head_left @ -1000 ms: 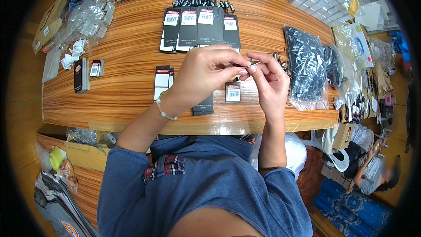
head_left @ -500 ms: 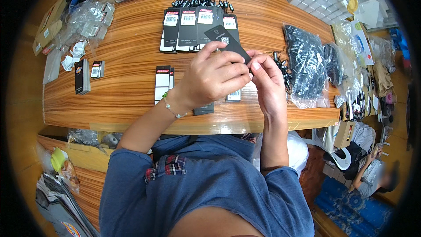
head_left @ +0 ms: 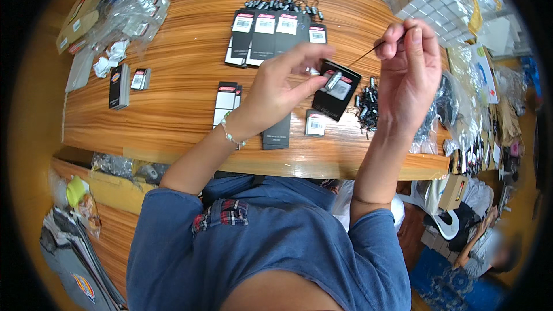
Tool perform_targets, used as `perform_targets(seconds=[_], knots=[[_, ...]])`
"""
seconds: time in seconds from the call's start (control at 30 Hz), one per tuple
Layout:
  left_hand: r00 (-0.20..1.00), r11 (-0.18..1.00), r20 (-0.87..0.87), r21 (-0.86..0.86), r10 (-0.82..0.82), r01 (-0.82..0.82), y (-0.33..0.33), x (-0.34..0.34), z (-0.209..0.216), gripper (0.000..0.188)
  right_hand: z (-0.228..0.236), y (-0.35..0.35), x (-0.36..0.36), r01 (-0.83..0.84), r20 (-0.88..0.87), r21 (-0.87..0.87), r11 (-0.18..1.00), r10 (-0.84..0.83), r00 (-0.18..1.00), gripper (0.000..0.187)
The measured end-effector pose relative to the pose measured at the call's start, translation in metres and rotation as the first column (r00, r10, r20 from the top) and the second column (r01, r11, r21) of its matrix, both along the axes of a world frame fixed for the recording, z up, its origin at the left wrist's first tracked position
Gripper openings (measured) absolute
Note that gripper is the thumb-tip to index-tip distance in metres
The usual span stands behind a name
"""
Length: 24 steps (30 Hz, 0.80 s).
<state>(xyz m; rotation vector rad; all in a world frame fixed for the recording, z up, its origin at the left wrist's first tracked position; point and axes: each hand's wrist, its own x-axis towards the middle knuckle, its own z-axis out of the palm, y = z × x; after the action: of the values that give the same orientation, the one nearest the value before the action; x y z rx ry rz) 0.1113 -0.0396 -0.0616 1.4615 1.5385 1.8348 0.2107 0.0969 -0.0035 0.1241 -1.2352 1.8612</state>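
Between the thumb and fingers of my left hand (head_left: 276, 80) is a black hang tag (head_left: 329, 108) with a white label on it. A small silver-and-black plastic piece (head_left: 334, 80) lies against the tag's face. From the tag a thin black cord (head_left: 364, 56) runs taut up to my right hand (head_left: 413, 72), whose fingers pinch its far end. Below the tag lies a small white-labelled card stack (head_left: 315, 124). Dark tags (head_left: 276, 135) and white-panelled tags (head_left: 224, 103) lie near my left wrist. Beyond my hands, corded black tags (head_left: 265, 40) overlap in a row.
Right of the tag is a heap of black cords (head_left: 367, 109). Clear plastic bags (head_left: 461, 98) crowd the table's right side, and wrapped white boxes (head_left: 423, 6) stand at the back right. Small tag stacks (head_left: 119, 87) and crumpled paper (head_left: 112, 57) lie left. Another person (head_left: 481, 245) is at lower right.
My right hand has moved up and right, drawing the cord out from the tag. The tag has turned and come lower, now showing its white label. The view has shifted slightly.
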Motion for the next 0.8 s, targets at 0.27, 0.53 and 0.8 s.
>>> perform_targets(seconds=[0.27, 0.53, 0.8], knots=[[0.766, 0.784, -0.642, -0.461, 0.03, -0.417, -0.06, -0.06, -0.003, 0.04, 0.035, 0.011, -0.014, 0.126, -0.125, 0.303, 0.945, -0.092, 0.988, 0.019], [0.849, 0.647, -0.526, -0.66, -0.037, -0.381, -0.108, -0.077, -0.031, 0.055, 0.024, 0.005, -0.034, 0.053, -0.018, 0.242, 0.969, -0.05, 0.999, 0.018], [0.979, 0.818, -0.047, -0.542, 0.201, -0.194, -0.089, -0.074, 0.0, 0.033, 0.008, 0.005, -0.048, -0.146, 0.239, 0.305, 0.941, 0.073, 0.968, 0.019]])
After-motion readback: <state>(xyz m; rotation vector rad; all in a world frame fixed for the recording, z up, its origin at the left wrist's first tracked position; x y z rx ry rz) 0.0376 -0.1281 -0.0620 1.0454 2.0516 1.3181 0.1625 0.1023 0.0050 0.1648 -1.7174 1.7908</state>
